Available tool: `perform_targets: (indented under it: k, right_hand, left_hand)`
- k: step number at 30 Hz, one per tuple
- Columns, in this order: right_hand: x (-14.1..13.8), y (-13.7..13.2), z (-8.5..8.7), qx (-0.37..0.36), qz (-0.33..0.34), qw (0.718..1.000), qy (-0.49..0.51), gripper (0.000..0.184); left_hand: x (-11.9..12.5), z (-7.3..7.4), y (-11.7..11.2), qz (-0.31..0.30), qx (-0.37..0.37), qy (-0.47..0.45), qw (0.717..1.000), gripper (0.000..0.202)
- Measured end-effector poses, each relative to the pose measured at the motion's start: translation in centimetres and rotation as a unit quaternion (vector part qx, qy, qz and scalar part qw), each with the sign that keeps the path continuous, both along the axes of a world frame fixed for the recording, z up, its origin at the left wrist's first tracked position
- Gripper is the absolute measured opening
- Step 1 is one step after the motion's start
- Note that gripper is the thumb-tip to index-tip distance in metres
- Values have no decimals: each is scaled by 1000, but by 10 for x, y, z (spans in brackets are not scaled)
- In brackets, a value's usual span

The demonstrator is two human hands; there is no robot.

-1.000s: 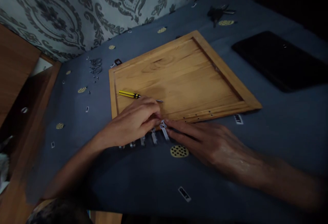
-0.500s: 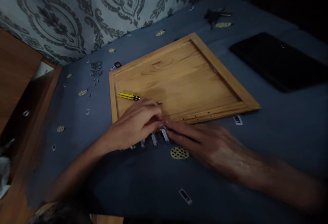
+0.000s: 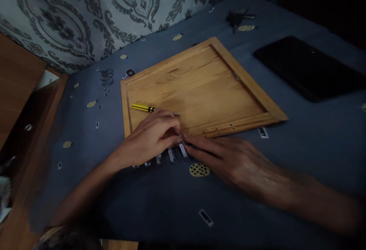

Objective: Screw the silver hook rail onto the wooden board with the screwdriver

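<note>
A framed wooden board point(image 3: 197, 82) lies flat, its near rim partly hidden under my hands. Several metal hooks stick out along that near rim; the rightmost metal hook point(image 3: 183, 150) is between my two hands. My left hand point(image 3: 154, 133) is closed in a pinch at the upper end of this hook; whatever the fingertips hold is too small to make out. My right hand point(image 3: 228, 156) reaches in from the right, its fingertips closing on the same hook's upper end. A yellow and black screwdriver point(image 3: 143, 107) rests on the board, its shaft passing behind my left hand.
Loose metal hooks point(image 3: 106, 77) and small screws point(image 3: 105, 90) lie on the blue patterned cloth point(image 3: 160, 212) at left. A black tablet-like slab point(image 3: 309, 69) is at right, and a bunch of keys point(image 3: 237, 19) at the back. Small dark holes dot the board's near rim.
The view has shifted very slightly. Both hands stay at the rightmost metal hook, with almost no visible movement of the fingers.
</note>
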State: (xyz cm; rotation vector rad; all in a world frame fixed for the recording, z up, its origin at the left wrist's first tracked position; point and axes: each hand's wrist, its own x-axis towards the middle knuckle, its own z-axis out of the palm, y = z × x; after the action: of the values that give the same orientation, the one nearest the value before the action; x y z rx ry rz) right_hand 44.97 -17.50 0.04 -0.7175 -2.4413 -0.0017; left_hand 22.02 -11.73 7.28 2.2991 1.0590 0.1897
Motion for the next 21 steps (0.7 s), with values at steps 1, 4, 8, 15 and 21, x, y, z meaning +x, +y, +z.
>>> perform_targets:
  k: [1,4,8,15,21]
  right_hand:
    - [0,0,0,-2,0,1000,-3,46]
    - [1,-1,2,-7,1,1000,-8,47]
    - [0,0,3,-7,2,1000,-3,45]
    - [-3,1,4,-6,1,1000,12,41]
    - [1,0,0,-13,-2,1000,0,47]
  left_hand:
    - [-1,-1,0,-1,0,-3,1000,12]
    - [-3,-1,1,-10,-1,-9,1000,11]
    - [-3,1,2,-24,-3,-18,1000,13]
    - [-3,5,3,-37,-7,-24,999,17]
    - [-4,3,1,-28,-8,-17,999,3]
